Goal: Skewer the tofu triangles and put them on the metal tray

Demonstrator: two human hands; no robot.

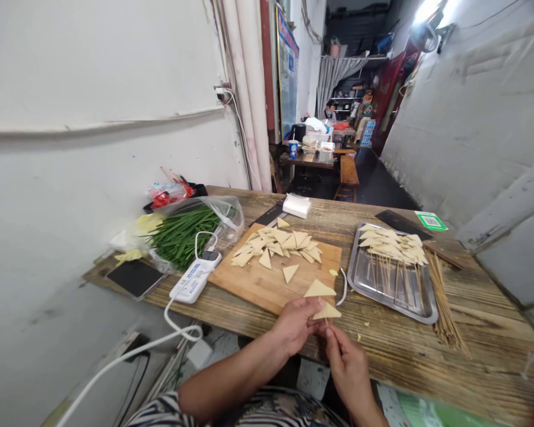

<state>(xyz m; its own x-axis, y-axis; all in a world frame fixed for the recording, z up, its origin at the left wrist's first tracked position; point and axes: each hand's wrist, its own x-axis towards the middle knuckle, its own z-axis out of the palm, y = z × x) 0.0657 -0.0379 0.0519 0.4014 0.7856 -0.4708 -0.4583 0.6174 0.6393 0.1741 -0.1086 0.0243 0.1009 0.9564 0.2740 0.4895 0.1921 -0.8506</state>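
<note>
My left hand (296, 323) pinches a pale triangular tofu slice (327, 312) at the board's near right corner. Just beyond it is another triangular slice (319, 289); whether my fingers touch it, I cannot tell. My right hand (347, 359) grips a thin bamboo skewer (326, 322), whose tip meets the held slice from below. A heap of similar triangles (285, 240) covers the far part of the wooden cutting board (249, 287). To the right, a metal tray (369, 283) bears skewered triangles (391, 244), their sticks pointing toward me.
Loose bamboo skewers (447, 302) lie right of the tray. Left of the board are a white power strip (194, 279) with a cable, bagged green chives (182, 234) and a dark flat slab (136, 277). Behind the board sits a tissue pack (297, 206). A person (330, 111) sits far back.
</note>
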